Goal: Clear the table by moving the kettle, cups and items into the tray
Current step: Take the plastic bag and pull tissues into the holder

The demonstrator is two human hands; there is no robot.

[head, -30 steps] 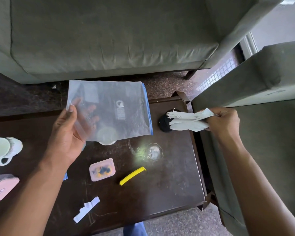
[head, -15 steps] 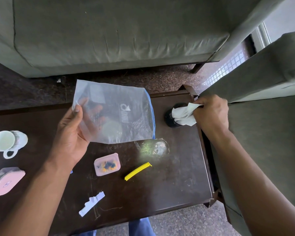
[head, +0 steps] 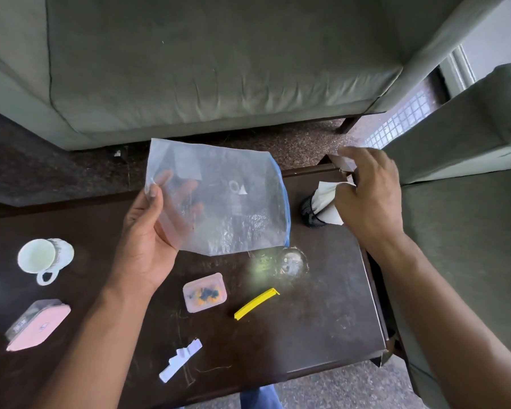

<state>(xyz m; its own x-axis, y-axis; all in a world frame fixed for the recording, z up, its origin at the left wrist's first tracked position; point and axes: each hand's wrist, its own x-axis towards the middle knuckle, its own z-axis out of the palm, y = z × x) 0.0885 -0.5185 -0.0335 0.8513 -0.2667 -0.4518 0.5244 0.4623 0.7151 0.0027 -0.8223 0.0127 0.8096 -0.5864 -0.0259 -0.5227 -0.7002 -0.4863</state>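
My left hand (head: 143,234) holds a clear plastic zip bag (head: 219,199) with a blue edge up above the dark wooden table (head: 322,320). My right hand (head: 369,193) is closed around white paper napkins (head: 329,202) that stick out of a black mesh holder (head: 309,212) at the table's far right. A white cup (head: 42,256) lies on its side at the left. A small pink lidded box (head: 204,292) with dark and orange contents sits mid-table, with a yellow clip (head: 255,304) to its right. No kettle or tray is visible.
A pink-lidded container (head: 39,324) lies at the near left. A white paper scrap (head: 180,360) is near the front edge. A clear glass object (head: 289,261) glints beside the bag. Grey-green sofas stand behind the table (head: 219,69) and at the right (head: 469,231).
My right hand has carried the napkins from out over the sofa back to the black holder and pushed them into it. The left hand has kept the bag up, tilting it slightly.
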